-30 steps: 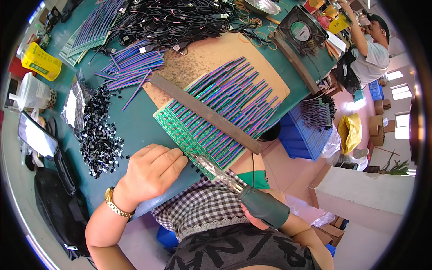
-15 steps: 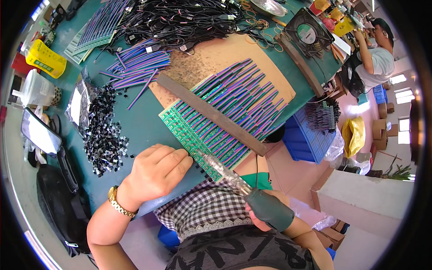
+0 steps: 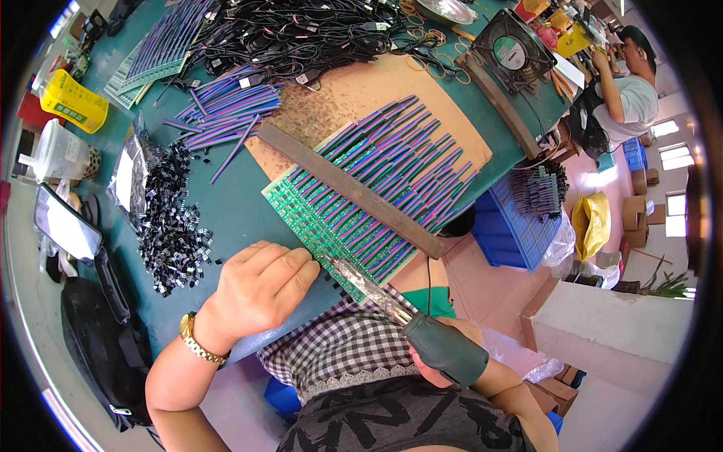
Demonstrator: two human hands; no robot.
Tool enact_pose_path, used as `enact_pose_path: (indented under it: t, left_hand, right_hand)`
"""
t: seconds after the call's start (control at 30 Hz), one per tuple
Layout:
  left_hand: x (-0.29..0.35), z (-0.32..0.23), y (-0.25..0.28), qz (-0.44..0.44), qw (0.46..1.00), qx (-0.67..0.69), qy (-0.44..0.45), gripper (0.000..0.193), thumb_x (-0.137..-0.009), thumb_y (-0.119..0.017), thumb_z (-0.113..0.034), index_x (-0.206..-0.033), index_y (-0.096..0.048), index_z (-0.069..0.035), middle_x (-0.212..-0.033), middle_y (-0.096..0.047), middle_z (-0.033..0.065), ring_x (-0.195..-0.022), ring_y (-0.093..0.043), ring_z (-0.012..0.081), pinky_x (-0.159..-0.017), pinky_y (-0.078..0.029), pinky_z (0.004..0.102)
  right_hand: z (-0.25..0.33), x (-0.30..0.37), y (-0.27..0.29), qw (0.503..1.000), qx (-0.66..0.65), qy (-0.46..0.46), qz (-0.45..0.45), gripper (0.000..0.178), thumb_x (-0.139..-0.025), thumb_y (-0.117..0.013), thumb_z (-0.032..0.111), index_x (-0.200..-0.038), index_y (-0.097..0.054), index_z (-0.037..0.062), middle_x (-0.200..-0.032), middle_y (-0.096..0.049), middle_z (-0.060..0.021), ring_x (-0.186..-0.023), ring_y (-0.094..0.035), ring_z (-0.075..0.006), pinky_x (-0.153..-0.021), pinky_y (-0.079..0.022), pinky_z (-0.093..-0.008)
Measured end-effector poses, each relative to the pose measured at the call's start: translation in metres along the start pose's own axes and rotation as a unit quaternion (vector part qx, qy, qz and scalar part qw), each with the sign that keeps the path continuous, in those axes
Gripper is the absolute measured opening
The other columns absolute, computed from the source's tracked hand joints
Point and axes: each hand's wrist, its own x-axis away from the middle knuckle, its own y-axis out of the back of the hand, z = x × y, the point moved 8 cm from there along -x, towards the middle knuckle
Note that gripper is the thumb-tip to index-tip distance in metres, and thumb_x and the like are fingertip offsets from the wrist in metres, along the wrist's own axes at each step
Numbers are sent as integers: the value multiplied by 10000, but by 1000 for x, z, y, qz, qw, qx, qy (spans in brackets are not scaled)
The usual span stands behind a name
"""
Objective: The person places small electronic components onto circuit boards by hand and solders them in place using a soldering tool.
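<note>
A green circuit board panel [image 3: 290,202] lies at an angle on the table, with rows of purple, blue and black ribbon wires [image 3: 407,154] running off it to the upper right. Across the wires rests a dark brown bar [image 3: 350,190]. My left hand [image 3: 263,285], a gold watch on its wrist, is closed at the panel's lower left edge; whatever its fingertips pinch is hidden. My right hand [image 3: 428,368] grips the dark green handle of a soldering iron [image 3: 444,348]. The iron's foil-wrapped shaft points up-left, its tip at the panel beside my left fingertips.
Left of the panel lies a heap of small black connectors [image 3: 173,226]. Loose ribbon wires [image 3: 233,109], a pile of black cables [image 3: 301,38] and a fan [image 3: 514,51] lie farther back. Right of the table stands a blue crate [image 3: 508,226]; another person [image 3: 629,94] works beyond.
The soldering iron has shifted very slightly left with my right hand. My left hand stays closed at the panel's edge. The whole view has drifted slightly left.
</note>
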Motion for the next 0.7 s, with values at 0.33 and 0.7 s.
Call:
enact_pose_path:
  t: [0.33,0.7]
  left_hand:
    - [-2,-1,-1,7,1000,-22,0,245,-652,-720,-67,-882,-659,-9,-854,-642,88,-687,-623,218,-583,-524,315]
    - [-2,-2,1,11,1000,-18,-3,245,-653,-715,-62,-884,-659,-3,-870,-651,97,-691,-631,219,-571,-517,311]
  right_hand:
    - [66,-53,27,993,108,52,18,422,-643,-775,210,-973,-656,-24,-839,-668,-113,-636,-673,-267,-543,-525,-307]
    - [34,-31,29,980,105,-145,81,292,-846,-607,12,-1139,-600,4,-935,-658,-56,-818,-647,-150,-720,-531,-283]
